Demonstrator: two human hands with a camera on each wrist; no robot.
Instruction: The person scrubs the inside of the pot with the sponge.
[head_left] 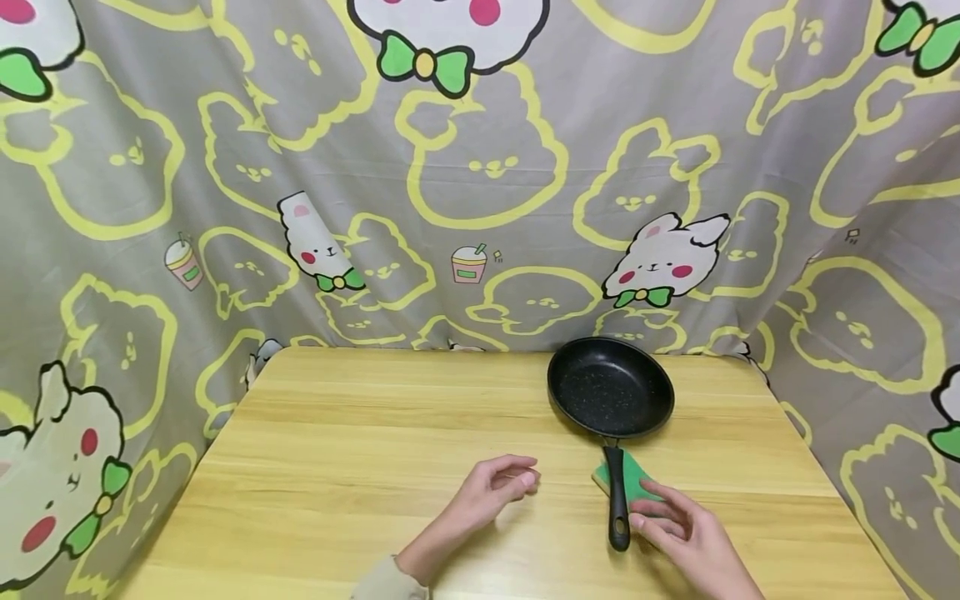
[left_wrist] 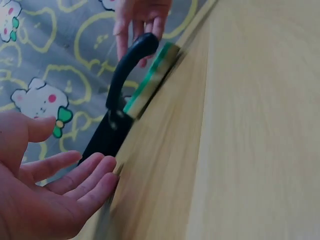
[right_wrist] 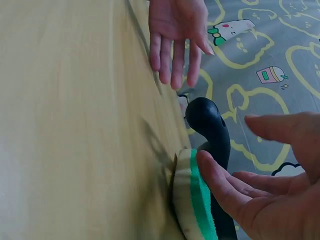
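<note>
A black frying pan (head_left: 611, 387) rests at the back right of the wooden table, its handle (head_left: 617, 508) pointing toward the person. Under that handle lies a sponge (head_left: 636, 479) with a green top and a pale yellow side. My right hand (head_left: 686, 529) is just right of the handle, fingers loosely bent, fingertips right at the sponge's edge; in the right wrist view the sponge (right_wrist: 192, 200) sits beside the fingers. Left of the pan, my left hand (head_left: 491, 492) hovers with relaxed fingers and holds nothing. The left wrist view shows its palm (left_wrist: 55, 200) turned up.
The light wooden table (head_left: 360, 433) stretches to the left of the pan. A grey curtain (head_left: 360, 167) printed with yellow outlines and white cartoon animals hangs behind it and along both sides, close to the pan's far rim.
</note>
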